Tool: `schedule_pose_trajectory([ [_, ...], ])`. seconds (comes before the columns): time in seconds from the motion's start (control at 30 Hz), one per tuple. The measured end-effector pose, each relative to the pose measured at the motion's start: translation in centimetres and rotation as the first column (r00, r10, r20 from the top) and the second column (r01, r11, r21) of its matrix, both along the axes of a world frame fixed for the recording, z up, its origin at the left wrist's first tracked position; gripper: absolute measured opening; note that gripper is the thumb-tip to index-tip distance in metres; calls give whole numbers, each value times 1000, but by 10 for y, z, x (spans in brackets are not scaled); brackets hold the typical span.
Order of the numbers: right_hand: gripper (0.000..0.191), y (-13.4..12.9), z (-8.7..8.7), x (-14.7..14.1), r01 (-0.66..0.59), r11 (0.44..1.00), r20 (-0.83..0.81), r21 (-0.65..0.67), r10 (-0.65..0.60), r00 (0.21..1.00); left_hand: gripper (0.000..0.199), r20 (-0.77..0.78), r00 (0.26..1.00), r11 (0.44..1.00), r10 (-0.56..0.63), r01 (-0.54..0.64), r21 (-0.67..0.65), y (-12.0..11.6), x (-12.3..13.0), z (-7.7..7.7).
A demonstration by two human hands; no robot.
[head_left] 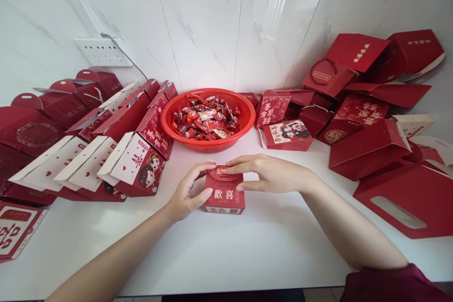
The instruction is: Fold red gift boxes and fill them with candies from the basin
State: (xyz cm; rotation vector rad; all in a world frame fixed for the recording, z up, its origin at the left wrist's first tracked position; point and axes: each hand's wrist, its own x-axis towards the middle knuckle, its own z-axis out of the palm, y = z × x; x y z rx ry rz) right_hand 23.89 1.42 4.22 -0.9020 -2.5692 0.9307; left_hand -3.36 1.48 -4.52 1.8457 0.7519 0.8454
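A small red gift box point(223, 198) with white Chinese characters sits on the white table in front of me. Its top flaps look folded down. My left hand point(190, 192) wraps round the box's left side, thumb at the front edge and fingers along the back. From the right, my right hand point(264, 174) rests over the top and right side, its fingertips on the lid and its thumb at the right front edge. Behind the box stands a red plastic basket point(208, 146) full of wrapped candies point(212, 120).
Rows of red and white gift boxes point(130, 165) stand along the left. More red boxes point(371, 144) are piled loosely on the right, one with a cartoon couple point(288, 134) near the basket. A power strip point(104, 53) with a cable is on the tiled wall.
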Motion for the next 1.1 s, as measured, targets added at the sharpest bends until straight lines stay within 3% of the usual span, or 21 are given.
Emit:
schedule_pose_trajectory([
  [0.17, 41, 2, -3, 1, 4, 1000, 22, -24, -4, 1000, 37, -50, 999, 997, 6, -2, 82, 1, 0, 1],
  [0.57, 46, 2, -3, 4, -3, 1000, 121, -31, 7, 993, 36, -95, 995, 987, -36, 50, 155, 2, -2, 0],
  [0.7, 47, -6, 3, 2, 29, 1000, 206, 12, -31, 978, 37, -183, 982, 988, -39, 65, 141, 8, -6, 14],
  [0.8, 49, -17, 3, -8, 44, 998, 274, 50, -56, 960, 35, -410, 912, 979, 9, 75, 188, 6, -13, 39],
  [0.9, 61, -30, -7, -25, 24, 998, 320, 56, -41, 947, 40, -621, 772, 949, 136, 78, 305, -11, -13, 59],
  [1.0, 84, -43, -17, -41, -17, 998, 367, 61, -7, 930, 71, -704, 673, 906, 226, 121, 406, -36, -4, 60],
  [1.1, 88, -48, -14, -41, -35, 998, 382, 47, 14, 924, 102, -724, 632, 892, 276, 113, 438, -53, 3, 50],
])
